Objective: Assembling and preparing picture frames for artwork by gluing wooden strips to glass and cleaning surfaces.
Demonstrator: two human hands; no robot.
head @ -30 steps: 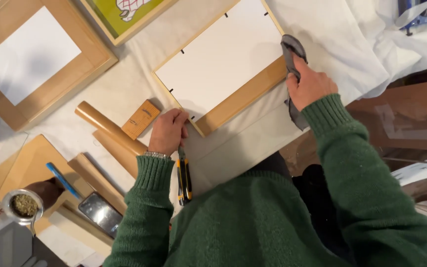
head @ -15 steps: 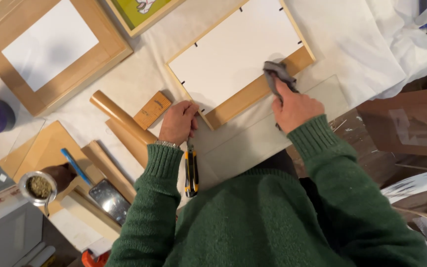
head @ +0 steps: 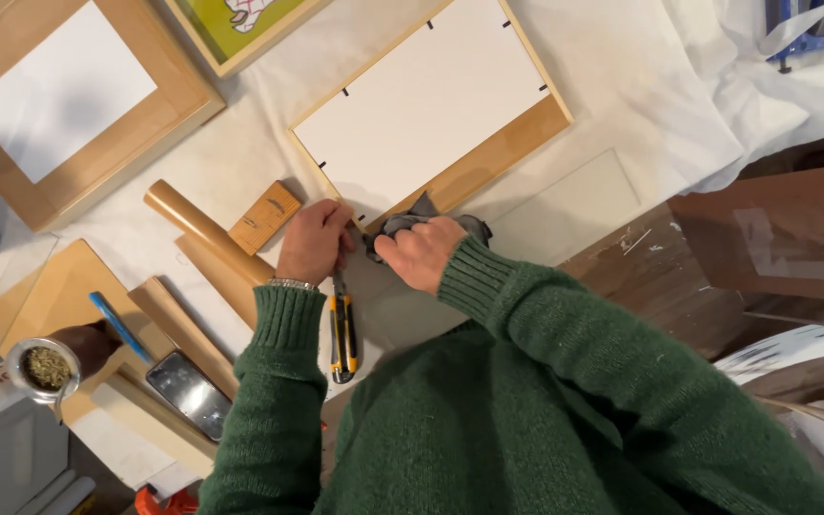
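head view: looks straight down on a cloth-covered desk point(head: 240, 162) and two green-sleeved arms at work near the middle.
right hand point(head: 422, 250): its grip is closed round a bunched grey cloth point(head: 412, 217), pressed down at the 6 o'clock corner of the wooden frame point(head: 488, 157), seemingly to rub that spot.
left hand point(head: 315, 238): fingers curled shut, knuckles up, bearing on the desk just at 9 o'clock of the cloth, likely to brace; whether it holds anything i cannot tell.
wooden frame: lies face down, white backing up, small black tabs along its edges, tilted toward 1 o'clock.
glass pane point(head: 565, 205): clear sheet lying flat at 3 o'clock of the hands, set apart from the frame.
utility knife point(head: 340, 329): yellow and black, lying just below the left hand, within easy reach.
wood block point(head: 264, 217): small, at 10 o'clock of the left hand, beside a brown paper roll point(head: 193, 224).
second frame point(head: 69, 95): at 10 o'clock, white panel in the middle.
picture frame point(head: 240, 24): at 12 o'clock, green print inside.
cup point(head: 45, 367): at 8 o'clock, metal rim, greenish dry leaves inside.
phone point(head: 188, 393): dark slab at 7 o'clock, beside a blue pen point(head: 118, 324).
labels: a strip with red print at the 8 o'clock edge, too cut off to make out.
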